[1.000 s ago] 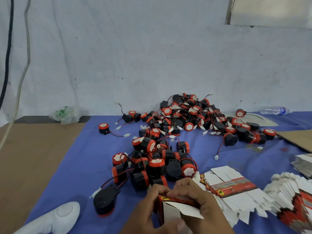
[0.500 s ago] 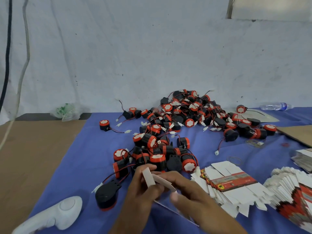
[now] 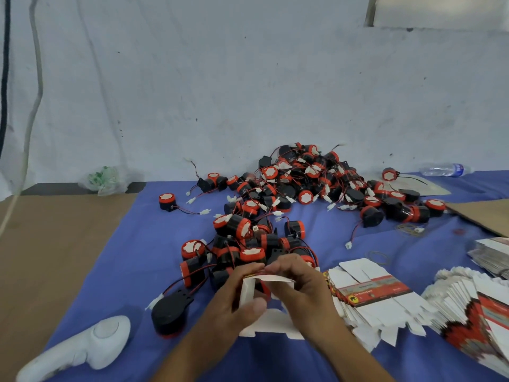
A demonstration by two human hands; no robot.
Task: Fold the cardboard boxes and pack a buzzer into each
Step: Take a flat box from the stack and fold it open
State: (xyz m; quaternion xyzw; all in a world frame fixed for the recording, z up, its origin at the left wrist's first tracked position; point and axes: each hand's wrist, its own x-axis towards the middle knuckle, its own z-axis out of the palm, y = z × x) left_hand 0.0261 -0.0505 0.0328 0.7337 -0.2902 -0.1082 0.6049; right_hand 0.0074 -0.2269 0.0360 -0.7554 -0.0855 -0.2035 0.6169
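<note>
Left hand (image 3: 239, 301), right hand (image 3: 300, 285) pinch half-folded box (image 3: 272, 323), flaps open; contents hidden. Buzzer pile (image 3: 303, 186) behind; flat boxes (image 3: 371, 296) stacked right.

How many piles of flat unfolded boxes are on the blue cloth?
3. The nearest pile lies right of the right hand; a fanned pile at the lower right; a third pile at the right edge, cut off. Others may be hidden.
</note>
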